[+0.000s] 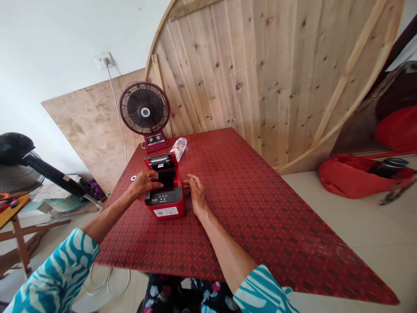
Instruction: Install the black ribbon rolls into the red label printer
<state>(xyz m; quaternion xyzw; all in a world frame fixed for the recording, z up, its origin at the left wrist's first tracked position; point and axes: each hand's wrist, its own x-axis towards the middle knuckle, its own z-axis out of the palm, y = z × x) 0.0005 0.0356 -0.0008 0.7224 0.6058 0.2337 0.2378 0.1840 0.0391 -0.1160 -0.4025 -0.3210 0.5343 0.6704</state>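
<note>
In the head view, a red label printer (166,204) stood near the middle of the desk (247,217), which had a red patterned cover. The printer's lid was raised at the far end, and a black piece (167,178) sat in its open well. The left hand (143,182) lay over the near left part of that opening, with its fingers (156,184) reaching toward the black piece; whether they were gripping it, I could not tell. The right hand (195,193) rested just beside the printer's right wall, its fingers (187,184) narrow, loosely together and holding nothing. A plastic water bottle (178,148) lay on its side just beyond the printer, and a small white disc (133,178) lay on the desk to the left. Behind the desk stood a small electric fan (145,108) on a red base, with a white cable (117,113) running up the wall to a socket (104,61). Large wooden boards (247,78) leaned behind it. A black standing fan (19,161) was off to the left, and a red bag (355,176) lay on the floor (342,230) to the right.
</note>
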